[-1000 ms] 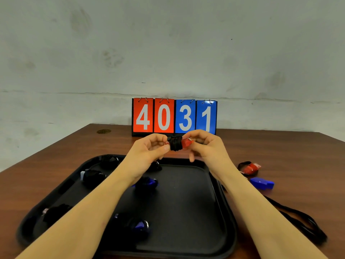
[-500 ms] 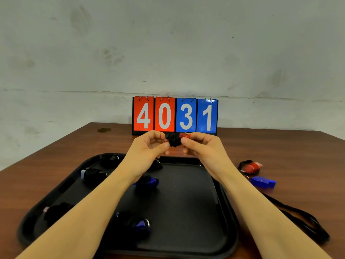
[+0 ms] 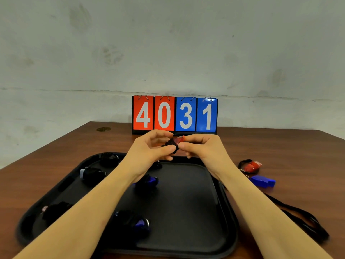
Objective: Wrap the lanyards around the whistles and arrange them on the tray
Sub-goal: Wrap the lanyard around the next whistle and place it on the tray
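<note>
Up above the tray's (image 3: 220, 186) far edge, both hands pinch one red whistle (image 3: 178, 140) between them; left hand (image 3: 149, 152) fingers curl on its black lanyard (image 3: 170, 144), right hand (image 3: 202, 148) grips the red end

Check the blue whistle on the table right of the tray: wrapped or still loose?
Loose. The blue whistle lies bare on the table, no cord wound around its body; a black lanyard trails unwound beside the tray.
</note>
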